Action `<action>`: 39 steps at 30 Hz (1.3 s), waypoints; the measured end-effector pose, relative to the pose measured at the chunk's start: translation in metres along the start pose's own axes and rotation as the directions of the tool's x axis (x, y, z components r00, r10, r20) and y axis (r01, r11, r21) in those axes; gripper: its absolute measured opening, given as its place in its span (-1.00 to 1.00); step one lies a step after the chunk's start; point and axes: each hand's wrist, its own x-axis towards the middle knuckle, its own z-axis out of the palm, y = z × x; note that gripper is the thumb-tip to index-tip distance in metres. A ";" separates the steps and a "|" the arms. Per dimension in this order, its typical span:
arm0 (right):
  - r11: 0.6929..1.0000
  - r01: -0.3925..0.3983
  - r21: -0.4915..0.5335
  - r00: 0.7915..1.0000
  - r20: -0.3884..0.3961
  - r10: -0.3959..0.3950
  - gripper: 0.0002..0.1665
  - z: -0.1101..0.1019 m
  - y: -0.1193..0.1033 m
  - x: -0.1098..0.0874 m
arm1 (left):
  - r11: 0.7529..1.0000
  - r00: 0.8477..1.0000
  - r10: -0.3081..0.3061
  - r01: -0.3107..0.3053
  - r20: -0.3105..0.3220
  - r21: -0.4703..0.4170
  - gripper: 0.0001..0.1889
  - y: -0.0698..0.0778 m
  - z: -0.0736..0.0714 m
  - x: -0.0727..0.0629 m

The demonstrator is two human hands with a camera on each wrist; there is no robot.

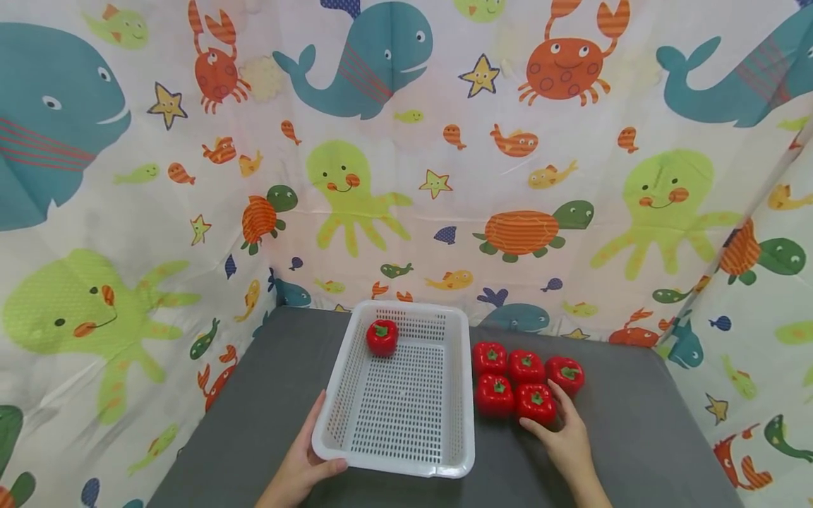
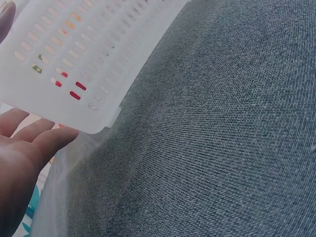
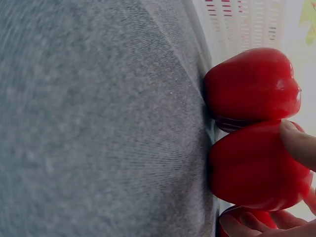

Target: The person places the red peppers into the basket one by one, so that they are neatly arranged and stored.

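Observation:
A white slotted plastic basket stands on the grey table, a single red bell pepper inside near its far left corner. My left hand holds the basket's near left corner, thumb at the front rim and fingers along the left side. Right of the basket, several red bell peppers sit close together, stems up. My right hand grips the nearest right pepper between thumb and fingers. In the right wrist view, that pepper rests on the cloth beside another pepper; part of it is hidden by the hand.
Dark grey cloth covers the table. A curtain printed with sea animals hangs behind and along both sides. A further red pepper lies tilted at the right end of the back row.

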 end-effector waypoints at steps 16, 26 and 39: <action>0.999 -0.008 -0.031 0.995 -0.097 0.005 0.11 0.005 0.011 0.000 | 1.000 0.999 -0.022 0.021 -0.026 -0.010 0.20 0.001 0.002 0.000; 0.999 0.002 -0.048 0.966 -0.260 -0.014 0.07 -0.003 -0.008 -0.004 | 1.000 1.000 -0.012 0.012 -0.020 -0.010 0.21 0.003 0.002 0.000; 0.997 0.080 0.004 0.948 -0.310 -0.075 0.05 -0.002 -0.067 -0.004 | 1.000 1.000 -0.010 0.010 -0.020 -0.016 0.21 0.003 0.003 -0.001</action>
